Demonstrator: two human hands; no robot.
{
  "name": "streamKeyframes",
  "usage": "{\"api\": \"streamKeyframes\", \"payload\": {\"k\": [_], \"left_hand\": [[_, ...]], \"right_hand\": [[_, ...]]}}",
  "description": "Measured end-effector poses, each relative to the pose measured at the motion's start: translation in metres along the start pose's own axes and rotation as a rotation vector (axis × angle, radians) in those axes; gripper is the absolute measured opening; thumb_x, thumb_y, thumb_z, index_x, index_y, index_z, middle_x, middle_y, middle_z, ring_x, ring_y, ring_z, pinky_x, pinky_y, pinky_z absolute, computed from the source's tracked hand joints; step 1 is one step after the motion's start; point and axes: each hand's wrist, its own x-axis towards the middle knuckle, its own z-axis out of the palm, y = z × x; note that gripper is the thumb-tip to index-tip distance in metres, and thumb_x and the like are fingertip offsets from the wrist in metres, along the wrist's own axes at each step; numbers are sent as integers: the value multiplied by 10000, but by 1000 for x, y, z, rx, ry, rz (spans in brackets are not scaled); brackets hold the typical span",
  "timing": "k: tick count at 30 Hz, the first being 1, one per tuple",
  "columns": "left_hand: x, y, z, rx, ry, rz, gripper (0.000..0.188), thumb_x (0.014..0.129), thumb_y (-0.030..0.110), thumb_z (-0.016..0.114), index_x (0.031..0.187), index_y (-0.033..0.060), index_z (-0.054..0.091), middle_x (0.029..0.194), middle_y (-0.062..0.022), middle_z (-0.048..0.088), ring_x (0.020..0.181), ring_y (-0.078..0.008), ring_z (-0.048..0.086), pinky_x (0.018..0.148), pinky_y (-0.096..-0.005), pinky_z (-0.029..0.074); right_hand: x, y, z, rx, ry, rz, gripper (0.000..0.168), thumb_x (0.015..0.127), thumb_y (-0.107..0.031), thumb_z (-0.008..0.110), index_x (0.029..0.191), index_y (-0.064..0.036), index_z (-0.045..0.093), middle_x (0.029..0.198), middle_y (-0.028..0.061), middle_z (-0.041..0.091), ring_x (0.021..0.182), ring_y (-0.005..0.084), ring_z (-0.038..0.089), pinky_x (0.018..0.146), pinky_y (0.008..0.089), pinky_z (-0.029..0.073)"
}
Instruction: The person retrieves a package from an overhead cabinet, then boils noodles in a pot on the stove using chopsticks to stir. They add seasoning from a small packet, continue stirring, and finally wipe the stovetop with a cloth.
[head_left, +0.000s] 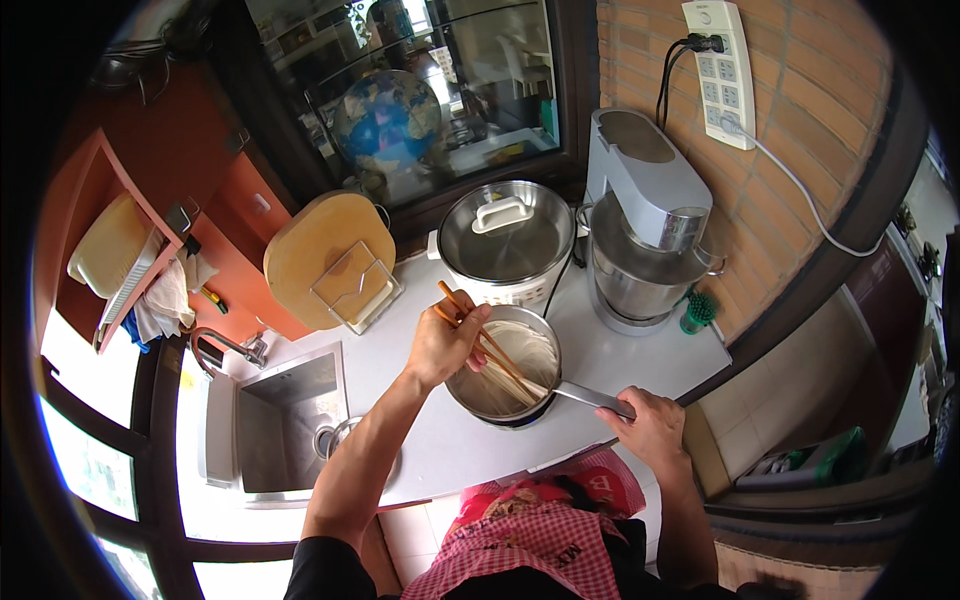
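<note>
My left hand (448, 337) grips a pair of wooden chopsticks (501, 358) above a metal saucepan (466, 396). The chopsticks slant down into the pan, their lower ends among pale noodles (534, 346). My right hand (651, 424) is closed around the pan's long metal handle (592, 399), out to the right. Noodles lie along the pan's far and right side, and a strand bundle stretches to its near edge by the chopstick tips. The pan stands at the middle of the white countertop (442, 457); what is under it is mostly hidden.
Behind the pan stands a white electric pot with a glass lid (506, 247), and right of it a stand mixer (649, 217) and a green brush (699, 311). Leftward are a sink (289, 420), a faucet (232, 346), a round wooden board (322, 255) and a wire rack (360, 289).
</note>
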Motion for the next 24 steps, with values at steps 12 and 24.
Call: {"api": "streamKeyframes", "payload": {"k": [12,24], "left_hand": [[5,6,4,-8,94,-19,216,997,166,584,900,-26,560,663,-67,578,462,-158,616,378,-280,504],[25,-25,11,6,271,24,227,992,136,574,835,-22,530,615,-97,607,430,-176,610,368,-291,489]], "right_hand": [[0,2,-1,-6,-5,1,376,769,-395,817,790,-94,594,676,43,652,567,271,644,528,379,483],[0,0,0,5,-25,-7,352,784,-391,804,807,-99,609,701,41,669,581,267,655,538,382,496]]}}
